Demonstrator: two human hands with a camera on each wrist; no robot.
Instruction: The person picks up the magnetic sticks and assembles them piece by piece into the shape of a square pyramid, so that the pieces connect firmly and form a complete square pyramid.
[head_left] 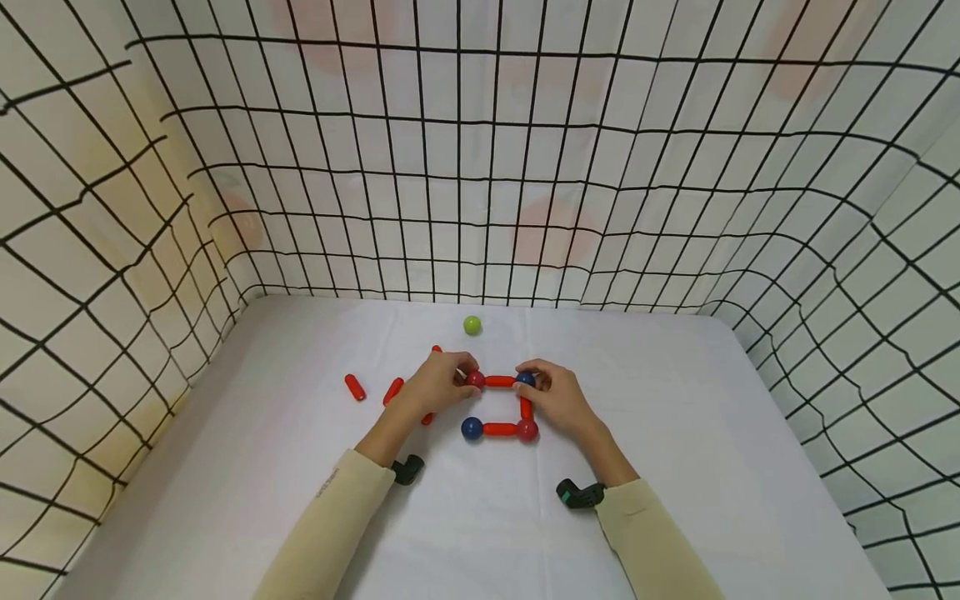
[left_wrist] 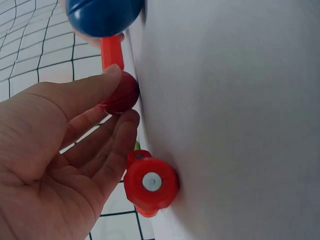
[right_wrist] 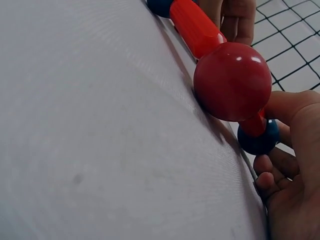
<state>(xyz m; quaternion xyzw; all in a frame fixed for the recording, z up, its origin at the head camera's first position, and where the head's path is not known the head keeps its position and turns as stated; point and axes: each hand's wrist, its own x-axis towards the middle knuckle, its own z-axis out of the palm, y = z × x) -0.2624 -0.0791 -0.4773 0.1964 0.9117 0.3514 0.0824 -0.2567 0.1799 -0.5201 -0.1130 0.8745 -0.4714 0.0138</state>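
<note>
Balls and red rods join on the table into a three-sided frame, its left side without a rod. My left hand (head_left: 441,381) pinches the far-left red ball (head_left: 476,379) between thumb and fingers. A red rod (head_left: 499,381) runs from it to the far-right blue ball (head_left: 525,379), which my right hand (head_left: 561,398) pinches. From there a second rod (head_left: 527,408) leads to the near red ball (right_wrist: 232,81). A third rod (head_left: 500,429) links that to the near-left blue ball (head_left: 472,428).
Loose red rods lie left of the frame, one (head_left: 355,387) farthest out and another (head_left: 393,390) beside my left forearm. A rod end with a silver disc (left_wrist: 152,181) shows below my left fingers. Beyond the hands is a green ball (head_left: 472,325). Black wire mesh (head_left: 457,175) surrounds the white table (head_left: 660,375).
</note>
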